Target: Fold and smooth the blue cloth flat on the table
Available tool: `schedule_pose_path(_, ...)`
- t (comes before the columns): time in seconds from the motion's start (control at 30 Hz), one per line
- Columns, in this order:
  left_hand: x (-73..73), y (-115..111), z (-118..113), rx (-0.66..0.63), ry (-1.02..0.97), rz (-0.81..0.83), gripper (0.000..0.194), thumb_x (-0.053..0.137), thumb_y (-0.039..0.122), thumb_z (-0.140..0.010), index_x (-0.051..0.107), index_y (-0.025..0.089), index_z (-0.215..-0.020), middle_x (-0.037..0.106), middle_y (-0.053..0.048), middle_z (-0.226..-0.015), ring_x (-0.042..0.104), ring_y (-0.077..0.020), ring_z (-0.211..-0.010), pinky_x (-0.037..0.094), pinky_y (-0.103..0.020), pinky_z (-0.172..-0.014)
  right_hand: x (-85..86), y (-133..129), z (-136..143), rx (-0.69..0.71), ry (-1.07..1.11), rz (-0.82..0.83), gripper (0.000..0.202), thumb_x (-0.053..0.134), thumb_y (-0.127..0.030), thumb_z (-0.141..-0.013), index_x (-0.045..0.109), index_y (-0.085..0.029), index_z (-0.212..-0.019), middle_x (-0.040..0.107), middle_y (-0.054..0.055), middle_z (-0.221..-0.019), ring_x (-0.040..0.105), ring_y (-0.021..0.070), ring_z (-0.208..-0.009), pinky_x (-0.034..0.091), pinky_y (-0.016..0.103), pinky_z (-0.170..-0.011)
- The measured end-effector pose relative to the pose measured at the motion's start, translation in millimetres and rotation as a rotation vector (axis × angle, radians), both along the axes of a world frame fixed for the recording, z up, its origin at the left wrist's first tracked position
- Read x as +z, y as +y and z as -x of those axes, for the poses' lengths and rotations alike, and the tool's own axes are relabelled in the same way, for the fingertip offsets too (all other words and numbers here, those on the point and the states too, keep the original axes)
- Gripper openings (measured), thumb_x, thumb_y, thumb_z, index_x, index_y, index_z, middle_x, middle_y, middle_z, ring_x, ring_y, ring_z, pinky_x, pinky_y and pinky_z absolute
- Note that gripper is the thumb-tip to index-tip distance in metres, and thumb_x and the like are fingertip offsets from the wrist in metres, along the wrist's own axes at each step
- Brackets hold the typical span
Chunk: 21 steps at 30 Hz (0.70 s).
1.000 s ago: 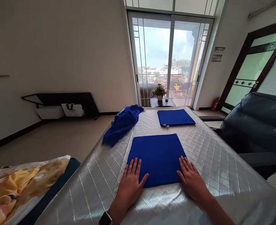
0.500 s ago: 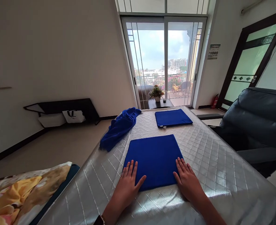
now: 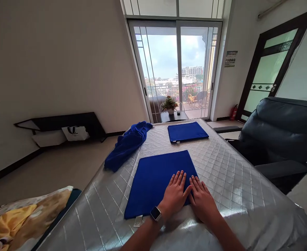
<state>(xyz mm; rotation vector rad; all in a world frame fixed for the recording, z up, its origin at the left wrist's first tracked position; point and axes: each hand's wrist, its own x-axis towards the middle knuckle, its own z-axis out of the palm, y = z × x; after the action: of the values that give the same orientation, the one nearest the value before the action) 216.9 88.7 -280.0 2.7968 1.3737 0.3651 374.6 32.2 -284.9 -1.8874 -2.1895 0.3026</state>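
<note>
Left hand [image 3: 175,191] and right hand [image 3: 203,199] side by side, flat, fingers outstretched, pinching nothing, over right side of near folded blue cloth [image 3: 153,181]. Sideways pressure could ruck top layer or skid cloth across slick-looking quilted silver cover [image 3: 221,160]. Watch [image 3: 155,213] beside near edge; could snag white tag [image 3: 138,221] poking out. Rumpled blue cloth [image 3: 128,144] at cover's left edge: bump could drop it.

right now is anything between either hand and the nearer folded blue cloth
Nothing visible is: the left hand lies flat on the nearer folded blue cloth, and the right hand rests at its right edge. The crumpled blue cloth, off toward the far left, and the farther folded cloth both lie out of the way.
</note>
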Motion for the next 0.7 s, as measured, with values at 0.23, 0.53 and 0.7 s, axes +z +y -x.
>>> schedule_pose_path(0.23, -8.2, -1.5, 38.6, 0.064, 0.043, 0.008, 0.067, 0.024, 0.058, -0.105, 0.029, 0.021, -0.16, 0.032, -0.008, -0.166, 0.027, -0.025, -0.155, 0.031, -0.05, -0.125, -0.5, -0.2, -0.8, -0.021, 0.018, -0.003, 0.066, 0.025, -0.049, -0.107, 0.026, -0.013, -0.161, 0.017, 0.004, -0.168, 0.014, 0.0224, -0.157, 0.015, 0.043, -0.128)
schedule_pose_path(0.53, -23.7, -12.1, 174.5, 0.409, 0.097, 0.072, 0.071, 0.022, 0.062, -0.104, 0.025, 0.02, -0.161, 0.026, -0.01, -0.168, 0.022, -0.0304, -0.156, 0.026, -0.055, -0.124, -1.1, -0.2, -0.4, -0.028, 0.025, 0.03, 0.067, 0.022, -0.051, -0.106, 0.022, -0.014, -0.162, 0.014, 0.003, -0.168, 0.011, 0.0212, -0.157, 0.012, 0.043, -0.129)
schedule_pose_path(0.7, -31.8, -23.0, 189.7, 0.444, 0.047, 0.035, 0.077, 0.025, 0.063, -0.103, 0.02, 0.014, -0.162, 0.019, -0.013, -0.169, 0.015, -0.0291, -0.157, 0.025, -0.052, -0.125, -1.5, -1.1, -0.9, -0.029, 0.003, 0.036, 0.067, 0.021, -0.05, -0.106, 0.024, -0.013, -0.162, 0.014, 0.003, -0.168, 0.01, 0.0212, -0.157, 0.012, 0.043, -0.128)
